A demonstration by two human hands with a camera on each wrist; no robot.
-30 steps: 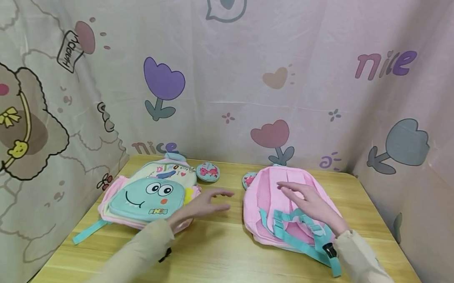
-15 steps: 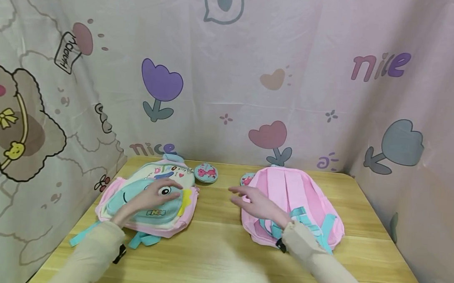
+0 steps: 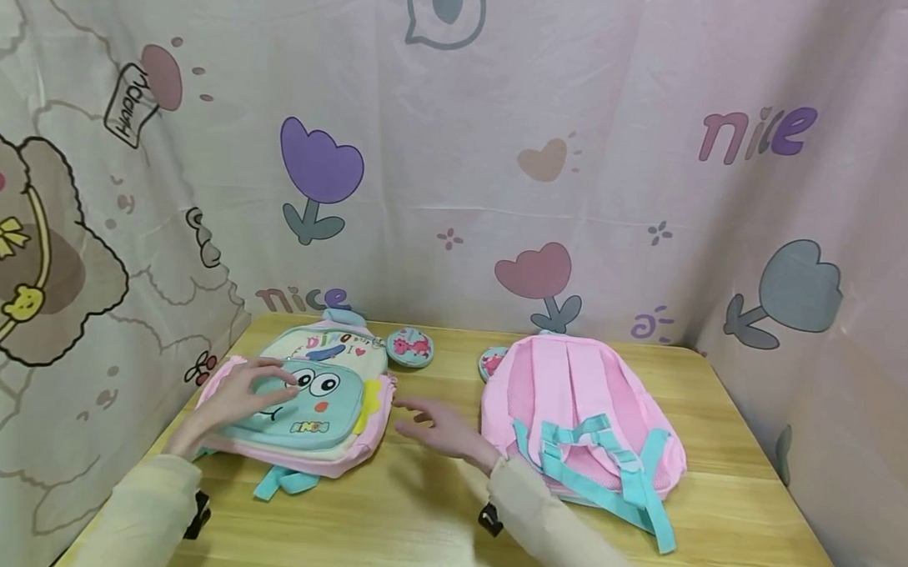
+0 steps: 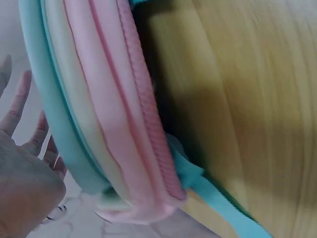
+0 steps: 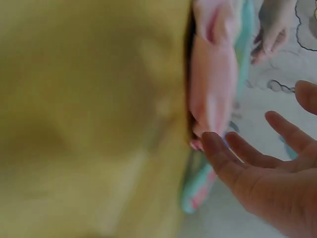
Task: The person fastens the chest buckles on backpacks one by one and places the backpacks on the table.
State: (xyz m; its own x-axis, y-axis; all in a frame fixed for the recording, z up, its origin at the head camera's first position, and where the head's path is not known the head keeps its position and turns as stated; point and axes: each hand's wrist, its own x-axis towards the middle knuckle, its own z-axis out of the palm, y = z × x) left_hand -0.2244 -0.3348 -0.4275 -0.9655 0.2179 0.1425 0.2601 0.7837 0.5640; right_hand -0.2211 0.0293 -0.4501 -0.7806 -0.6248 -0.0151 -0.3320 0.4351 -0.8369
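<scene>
A small child's backpack [image 3: 330, 404], cream and pink with a teal dinosaur-face pocket, lies front up on the left of the table. Over its left side hovers my left hand [image 3: 238, 393], fingers apart and holding nothing; the left wrist view has this hand [image 4: 29, 173] beside the bag's layered edge [image 4: 94, 99]. My right hand [image 3: 445, 429] is just off the bag's right side, fingers loosely bent with nothing in them. In the right wrist view its spread fingers [image 5: 233, 168] are near the pink side [image 5: 213, 84]. Whether they touch it I cannot tell.
A second pink backpack [image 3: 571, 379] lies straps up on the right, teal webbing [image 3: 637, 498] trailing toward the front. Round teal charms [image 3: 410, 348] lie by the bags. A printed curtain [image 3: 429, 149] hangs behind the wooden table [image 3: 385, 531].
Both hands have moved left. My right hand has gone from above the right backpack to beside the left one; my left hand has crossed from the left backpack's right side to its left.
</scene>
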